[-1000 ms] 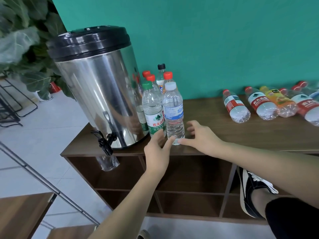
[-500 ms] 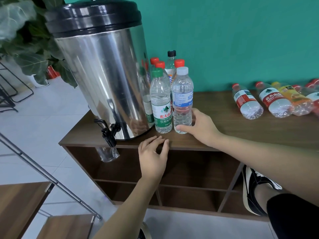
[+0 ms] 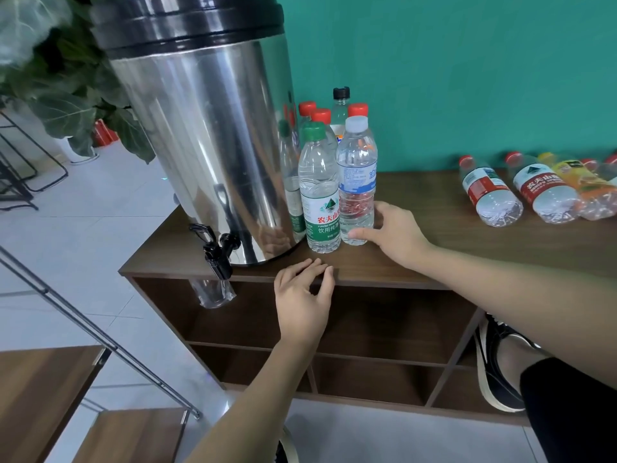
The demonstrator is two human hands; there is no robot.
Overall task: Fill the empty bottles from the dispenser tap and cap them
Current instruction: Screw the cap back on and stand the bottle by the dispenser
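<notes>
Head view at one moment, taking the steel dispenser [image 3: 207, 155] as landmark. Beside its right flank stood a cluster of capped, upright bottles, foremost a green-capped bottle [image 3: 319, 192] and, touching it on the side away from the dispenser, a white-capped bottle [image 3: 356, 182]. The right hand [image 3: 394, 235] lay loosely open at the white-capped bottle's base, thumb against its lower wall, not closed round it. The left hand [image 3: 305, 295] rested open and empty on the shelf edge [image 3: 384, 282] in front of the dispenser. Empty bottles [image 3: 489, 192] lay on their sides well to the right of the dispenser. Judged thin-walled, light and easily crushed when empty, heavier and stiffer when full, such a bottle is best gripped round the labelled mid-body. The tap [image 3: 217, 252] projected at the dispenser's base.
</notes>
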